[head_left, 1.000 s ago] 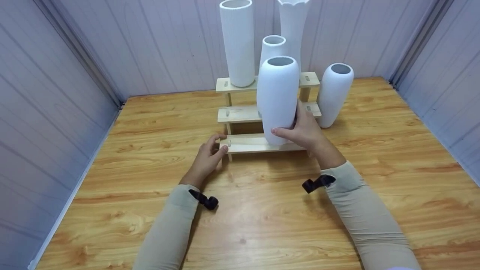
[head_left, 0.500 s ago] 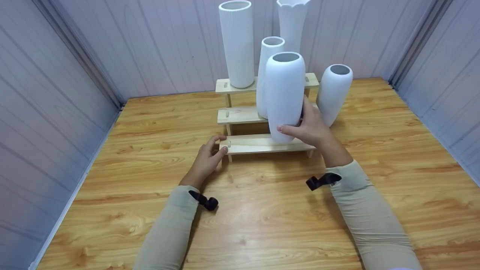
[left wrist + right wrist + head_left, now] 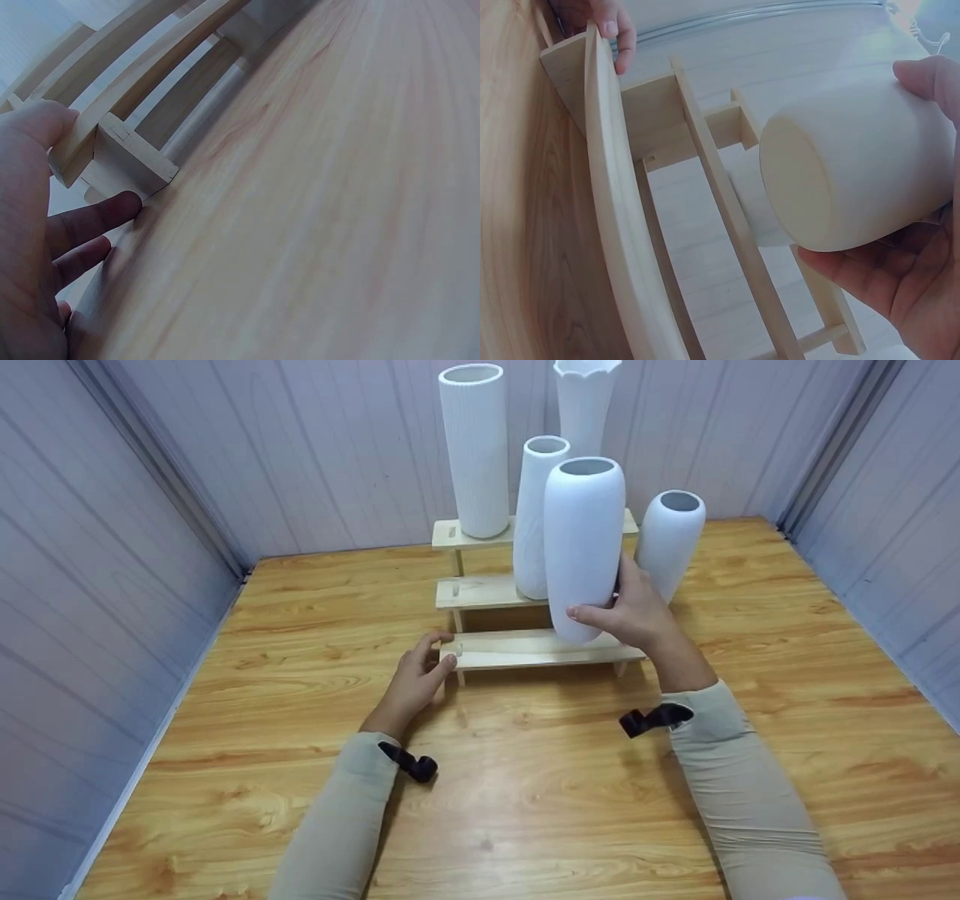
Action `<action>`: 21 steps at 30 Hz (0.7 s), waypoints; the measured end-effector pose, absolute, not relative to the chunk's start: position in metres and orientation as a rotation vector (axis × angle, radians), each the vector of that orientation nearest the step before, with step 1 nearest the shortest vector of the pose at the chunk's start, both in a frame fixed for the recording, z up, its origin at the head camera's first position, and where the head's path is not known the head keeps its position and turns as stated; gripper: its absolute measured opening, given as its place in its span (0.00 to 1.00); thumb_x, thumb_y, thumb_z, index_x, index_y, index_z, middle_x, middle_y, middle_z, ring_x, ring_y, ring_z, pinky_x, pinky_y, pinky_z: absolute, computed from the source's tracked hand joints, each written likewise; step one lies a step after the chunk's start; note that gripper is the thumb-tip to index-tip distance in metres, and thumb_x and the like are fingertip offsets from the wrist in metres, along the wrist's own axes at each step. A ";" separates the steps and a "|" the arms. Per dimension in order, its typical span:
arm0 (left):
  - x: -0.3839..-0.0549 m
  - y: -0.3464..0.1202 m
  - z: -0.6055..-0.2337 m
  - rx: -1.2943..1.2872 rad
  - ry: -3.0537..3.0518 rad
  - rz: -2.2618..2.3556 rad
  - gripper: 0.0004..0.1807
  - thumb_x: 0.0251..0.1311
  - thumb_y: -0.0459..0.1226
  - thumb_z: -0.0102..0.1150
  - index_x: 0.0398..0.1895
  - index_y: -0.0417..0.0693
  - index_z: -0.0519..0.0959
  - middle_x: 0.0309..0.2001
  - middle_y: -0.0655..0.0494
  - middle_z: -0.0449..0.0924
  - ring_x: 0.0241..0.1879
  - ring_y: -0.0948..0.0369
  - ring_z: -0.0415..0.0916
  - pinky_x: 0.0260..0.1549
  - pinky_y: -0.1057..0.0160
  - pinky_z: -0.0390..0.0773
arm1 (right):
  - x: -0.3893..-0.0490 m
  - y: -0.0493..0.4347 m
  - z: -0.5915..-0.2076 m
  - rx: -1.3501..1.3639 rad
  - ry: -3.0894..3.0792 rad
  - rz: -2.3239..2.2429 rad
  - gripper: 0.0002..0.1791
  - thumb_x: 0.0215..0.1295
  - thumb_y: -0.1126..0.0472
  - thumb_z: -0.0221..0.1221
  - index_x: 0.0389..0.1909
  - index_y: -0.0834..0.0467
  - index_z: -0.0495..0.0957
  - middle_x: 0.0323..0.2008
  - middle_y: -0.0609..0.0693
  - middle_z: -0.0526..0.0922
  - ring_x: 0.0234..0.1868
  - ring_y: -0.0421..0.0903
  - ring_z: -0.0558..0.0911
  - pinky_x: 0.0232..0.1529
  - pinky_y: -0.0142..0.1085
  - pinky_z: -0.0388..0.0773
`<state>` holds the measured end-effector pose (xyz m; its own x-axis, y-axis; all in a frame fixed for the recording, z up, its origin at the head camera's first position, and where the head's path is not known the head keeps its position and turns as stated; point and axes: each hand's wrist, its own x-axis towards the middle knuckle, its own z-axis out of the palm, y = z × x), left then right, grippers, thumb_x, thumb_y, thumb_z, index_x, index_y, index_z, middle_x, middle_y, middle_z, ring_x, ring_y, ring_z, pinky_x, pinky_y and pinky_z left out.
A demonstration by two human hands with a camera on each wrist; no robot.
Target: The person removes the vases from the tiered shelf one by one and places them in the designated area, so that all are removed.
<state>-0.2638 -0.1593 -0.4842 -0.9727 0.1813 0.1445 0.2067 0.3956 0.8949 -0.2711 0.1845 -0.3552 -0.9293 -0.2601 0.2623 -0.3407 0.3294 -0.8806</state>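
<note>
My right hand [image 3: 634, 615] holds a smooth white vase [image 3: 585, 532] low on its body, thumb in front and fingers around the right side. In the right wrist view the flat base of the vase [image 3: 795, 180] is apart from the stand's planks. A three-tier wooden display stand [image 3: 517, 651] sits on the table. My left hand [image 3: 411, 679] grips the left end of its lowest tier, thumb at the front edge and forefinger at the back. On the middle tier stands a slimmer white vase [image 3: 532, 525], partly hidden by the held one.
A tall ribbed vase [image 3: 476, 450] and a scallop-rimmed vase [image 3: 583, 412] stand at the top tier. Another white vase [image 3: 670, 540] is on the wooden table [image 3: 300, 660] right of the stand. Pale panel walls [image 3: 337, 450] enclose the table.
My right hand has carried the smooth vase to the right and slightly up, showing more of the slimmer vase behind it. The left hand has stayed at the stand's left end.
</note>
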 end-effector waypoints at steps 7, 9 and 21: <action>-0.264 -0.159 -0.483 -0.356 -2.604 -1.699 0.19 0.73 0.40 0.55 0.65 0.53 0.71 0.53 0.41 0.82 0.53 0.49 0.81 0.56 0.48 0.75 | -0.271 0.191 -0.352 0.527 -2.488 1.713 0.53 0.50 0.55 0.77 0.73 0.53 0.56 0.67 0.54 0.72 0.66 0.56 0.73 0.62 0.60 0.70; -0.263 -0.158 -0.483 -0.359 -2.603 -1.704 0.19 0.74 0.40 0.55 0.65 0.52 0.71 0.53 0.41 0.82 0.53 0.50 0.81 0.56 0.48 0.75 | -0.271 0.193 -0.351 0.536 -2.468 1.710 0.53 0.50 0.56 0.77 0.74 0.53 0.56 0.67 0.55 0.72 0.66 0.56 0.73 0.62 0.60 0.70; -0.264 -0.158 -0.484 -0.376 -2.554 -1.730 0.19 0.72 0.36 0.56 0.64 0.48 0.72 0.52 0.38 0.83 0.53 0.47 0.81 0.56 0.47 0.75 | -0.273 0.202 -0.348 0.546 -2.438 1.710 0.51 0.49 0.57 0.77 0.72 0.51 0.58 0.64 0.53 0.73 0.64 0.55 0.74 0.61 0.60 0.71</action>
